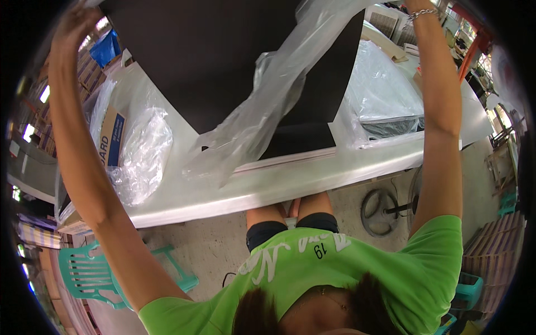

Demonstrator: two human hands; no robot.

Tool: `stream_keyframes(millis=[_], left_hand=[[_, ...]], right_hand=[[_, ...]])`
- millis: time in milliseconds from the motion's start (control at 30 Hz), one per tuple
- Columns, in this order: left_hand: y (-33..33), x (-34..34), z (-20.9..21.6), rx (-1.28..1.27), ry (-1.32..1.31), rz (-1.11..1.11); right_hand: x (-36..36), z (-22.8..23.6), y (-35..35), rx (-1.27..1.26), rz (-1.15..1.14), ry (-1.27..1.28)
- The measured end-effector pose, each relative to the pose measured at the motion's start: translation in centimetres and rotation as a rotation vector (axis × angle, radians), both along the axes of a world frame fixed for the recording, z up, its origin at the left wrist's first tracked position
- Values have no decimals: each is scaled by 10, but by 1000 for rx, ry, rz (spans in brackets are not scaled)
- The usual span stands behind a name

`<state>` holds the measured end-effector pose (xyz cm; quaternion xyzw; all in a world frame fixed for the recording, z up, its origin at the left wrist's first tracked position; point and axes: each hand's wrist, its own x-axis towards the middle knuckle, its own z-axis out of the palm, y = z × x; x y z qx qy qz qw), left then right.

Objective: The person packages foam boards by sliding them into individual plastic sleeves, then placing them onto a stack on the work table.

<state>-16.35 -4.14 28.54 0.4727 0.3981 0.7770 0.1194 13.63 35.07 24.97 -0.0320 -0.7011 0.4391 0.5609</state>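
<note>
- Black sheet [223,67] fills the upper middle of the head view, in front of us over the tabletop [178,192]; we cannot tell whether its lower edge touches the surface.
- Clear film [273,100] hangs slantwise across the sheet, its crumpled lower end trailing toward the tabletop's near edge. We judge that a tug on this loose end could drag the sheet askew or tear the film.
- Our left hand [78,25] is raised at the upper left, near the sheet's side; too little shows to tell whether its fingers grip anything.
- Our right hand [414,4] is mostly cut off at the top, so we cannot tell its state either. With both hands raised so far apart, uneven pulling might twist or bend the sheet.
- A chain bracelet [422,14] circles our right wrist; its links could snag the film or scratch the black face if they brush it.
- Crumpled clear plastic [142,156] lies to the left, beside a cardboard box [109,131], and a plastic-wrapped item [385,100] sits to the right. Should the sheet swing sideways, its lower corners could catch on either side's wrapping.
</note>
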Motion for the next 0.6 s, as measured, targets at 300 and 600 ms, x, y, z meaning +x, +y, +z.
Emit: stream_keyframes(millis=[300,600], left_hand=[[16,-3,13,-101,-228,-353],[-2,-100,9,-189,-113,-969]], right_hand=[[6,3,9,-95,219,1],[13,-3,12,-177,385,-19]])
